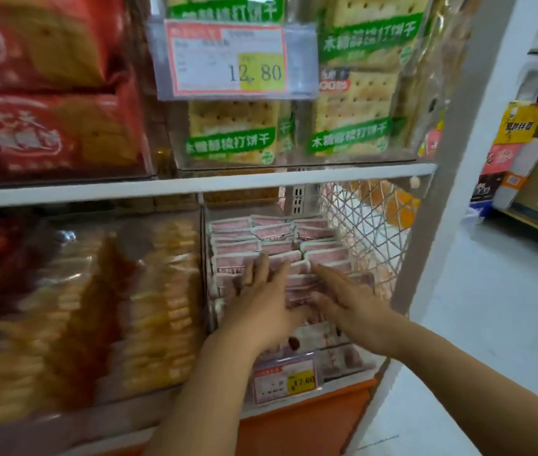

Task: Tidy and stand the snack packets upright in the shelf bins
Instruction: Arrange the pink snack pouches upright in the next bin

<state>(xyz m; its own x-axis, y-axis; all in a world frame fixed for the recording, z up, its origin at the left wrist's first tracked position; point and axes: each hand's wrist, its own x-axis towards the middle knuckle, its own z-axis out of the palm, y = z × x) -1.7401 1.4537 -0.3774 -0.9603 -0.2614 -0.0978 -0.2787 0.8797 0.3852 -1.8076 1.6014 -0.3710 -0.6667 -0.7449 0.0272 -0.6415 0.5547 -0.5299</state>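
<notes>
In the clear plastic lower-shelf bin [206, 284], small pink-and-white snack packets [281, 232] stand in rows. Left hand [261, 297] and right hand [346, 294], fingers flat and grasping nothing, press the front packets, apparently to square them upright.

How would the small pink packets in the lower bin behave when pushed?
Probably light: the pink packets look small and thin. Packed on edge in rows, they likely lean or topple together. Smooth plastic may slip.

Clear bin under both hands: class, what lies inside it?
Rows of pink snack packets fill the clear bin. The left hand and right hand cover the front rows; the floor is hidden.
</notes>
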